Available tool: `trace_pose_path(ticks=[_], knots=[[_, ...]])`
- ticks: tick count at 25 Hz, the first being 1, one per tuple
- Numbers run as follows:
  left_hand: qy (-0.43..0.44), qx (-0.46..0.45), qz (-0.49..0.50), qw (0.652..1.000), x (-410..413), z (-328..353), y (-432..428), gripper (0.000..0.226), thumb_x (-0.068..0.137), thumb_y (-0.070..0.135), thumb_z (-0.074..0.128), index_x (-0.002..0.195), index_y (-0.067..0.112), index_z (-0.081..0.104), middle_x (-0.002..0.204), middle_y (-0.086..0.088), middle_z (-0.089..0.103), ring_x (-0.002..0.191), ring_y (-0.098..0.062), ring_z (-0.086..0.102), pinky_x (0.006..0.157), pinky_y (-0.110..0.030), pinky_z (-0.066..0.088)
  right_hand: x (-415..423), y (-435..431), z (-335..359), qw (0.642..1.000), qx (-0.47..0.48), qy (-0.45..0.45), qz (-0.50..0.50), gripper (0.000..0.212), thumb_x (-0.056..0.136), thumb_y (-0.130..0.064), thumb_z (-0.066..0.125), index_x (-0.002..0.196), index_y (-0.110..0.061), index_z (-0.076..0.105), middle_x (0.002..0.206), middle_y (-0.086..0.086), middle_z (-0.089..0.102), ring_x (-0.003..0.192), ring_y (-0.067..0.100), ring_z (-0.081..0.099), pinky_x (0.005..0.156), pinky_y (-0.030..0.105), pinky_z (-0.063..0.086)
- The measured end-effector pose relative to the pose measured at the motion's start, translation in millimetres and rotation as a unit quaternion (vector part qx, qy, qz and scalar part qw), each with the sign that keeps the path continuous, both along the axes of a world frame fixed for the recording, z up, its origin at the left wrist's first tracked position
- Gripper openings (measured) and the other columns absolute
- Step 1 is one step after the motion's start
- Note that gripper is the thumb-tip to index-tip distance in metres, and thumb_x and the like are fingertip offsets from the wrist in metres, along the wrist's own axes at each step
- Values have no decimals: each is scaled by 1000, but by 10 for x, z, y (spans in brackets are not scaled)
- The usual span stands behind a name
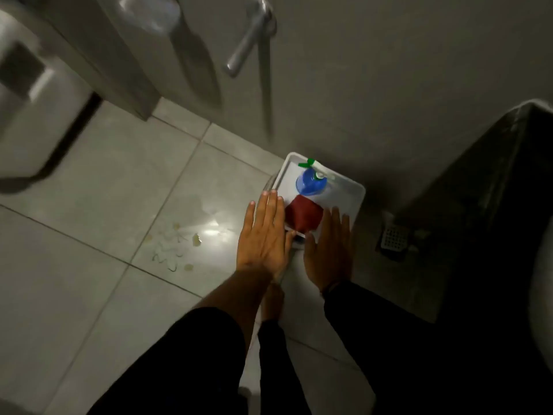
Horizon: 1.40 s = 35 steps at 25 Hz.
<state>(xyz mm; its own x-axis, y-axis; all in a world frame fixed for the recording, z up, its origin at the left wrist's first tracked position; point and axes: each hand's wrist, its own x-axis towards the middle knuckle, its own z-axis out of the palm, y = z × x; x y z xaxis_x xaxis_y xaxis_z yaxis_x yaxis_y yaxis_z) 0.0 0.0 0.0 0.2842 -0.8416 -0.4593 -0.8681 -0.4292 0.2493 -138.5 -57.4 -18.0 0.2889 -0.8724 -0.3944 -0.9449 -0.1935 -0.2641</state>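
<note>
**A:** What sits at the centre of this frame?

**B:** A white plastic tray (356, 190) on a bathroom floor (119, 190), pushed close against the grey wall. It holds a blue spray bottle (309, 182) with a green trigger, standing upright at the far end. A red cloth (302, 217) is bunched at the near end, touching the bottle's base. It looks like a cleaning kit kept together so it can be carried as one load.

**A:** And the hands?

**B:** Both are flat and wide, with the fingers straight and close together, holding nothing. The left hand (261, 235) is over the tray's near left corner, and the right hand (327, 248) is over its near right edge. The cloth shows between them. They bracket the tray, which suggests a two-sided hold on the rim is coming. Whether either palm touches the plastic cannot be told from above.

**A:** Why approach from both sides?

**B:** Probably for balance. The bottle is tall and stands at the end away from the person, so lifting from one side could tip it.

**A:** What surrounds it?

**B:** Pale flakes and a wet-looking smear (179, 247) lie on the tiles left of the tray, under a bright glare. A floor drain (393, 239) sits to the right, near the tray. Above, a steel lever handle (248, 40) juts from a door, blurred. The person's bare foot (272, 304) shows between black sleeves.
</note>
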Motion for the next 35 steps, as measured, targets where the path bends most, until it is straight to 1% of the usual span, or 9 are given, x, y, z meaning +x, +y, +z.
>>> trace_pose_path(ticks=[8, 13, 18, 20, 22, 24, 27, 32, 35], knots=[[85, 77, 96, 989, -140, -1664, -1017, 59, 103, 44, 53, 153, 14, 49, 155, -12, 55, 149, -32, 47, 126, -46, 37, 88, -926, -1750, 953, 191, -24, -234, 79, 104, -38, 68, 167, -9, 31, 168, 18, 41, 153, 41, 47, 128, 50, 42], [105, 127, 177, 970, -250, -2160, -1356, 61, 98, 35, 68, 152, 12, 52, 149, -14, 57, 145, -36, 50, 117, -51, 41, 118, -1057, -2251, 868, 251, -134, -406, 77, 93, -20, 83, 157, -1, 46, 152, 21, 62, 138, 40, 63, 119, 55, 53], [254, 31, 300, 919, -217, -2053, -1353, 43, 100, 43, 60, 133, 17, 63, 122, -8, 64, 109, -27, 67, 83, -35, 47, 224, -977, -2030, 786, 164, -302, -514, 31, 108, -11, 62, 139, -14, 64, 104, -3, 76, 79, 11, 73, 61, 21, 61], [302, -36, 343, 889, -150, -1795, -1206, 34, 93, 44, 65, 117, 20, 64, 111, -1, 65, 89, -16, 62, 71, -26, 43, 351, -801, -1682, 861, 45, -263, -433, 40, 107, -19, 65, 145, -23, 56, 127, 3, 69, 111, 21, 70, 85, 26, 61], [337, -73, 411, 844, 0, -1509, -927, 26, 87, 44, 67, 104, 25, 60, 96, 8, 63, 76, -4, 56, 62, -20, 36, 436, -526, -1383, 962, -38, -200, -183, 56, 103, -13, 70, 156, -16, 52, 158, 11, 57, 149, 31, 52, 124, 41, 45], [354, -75, 481, 798, 260, -1255, -473, 34, 84, 45, 66, 111, 25, 60, 92, 14, 61, 76, -1, 55, 65, -20, 40, 614, -196, -1122, 977, 16, -211, 2, 50, 104, -3, 60, 154, -8, 56, 162, 15, 55, 155, 35, 47, 134, 56, 33], [438, -67, 596, 670, 697, -1052, 369, 46, 84, 39, 68, 121, 12, 67, 106, -8, 76, 94, -26, 76, 86, -45, 65, 1042, 389, -776, 912, 263, -315, 4, 55, 100, -14, 45, 154, -7, 55, 146, 24, 66, 134, 40, 65, 116, 65, 52], [577, -115, 684, 432, 1300, -1185, 1721, 35, 95, 40, 61, 108, 12, 78, 92, -9, 83, 79, -25, 79, 64, -35, 64, 1697, 1313, -1033, 876, 384, -280, 82, 77, 92, -23, 84, 159, -26, 47, 139, -1, 72, 117, 10, 76, 83, 17, 65], [559, -146, 711, 402, 1615, -1823, 2528, 42, 99, 51, 57, 117, 19, 77, 101, -4, 85, 84, -21, 82, 69, -34, 66, 2088, 1709, -1737, 894, 368, -246, 68, 57, 99, 3, 72, 152, -11, 57, 135, 22, 74, 110, 33, 78, 84, 38, 69]])
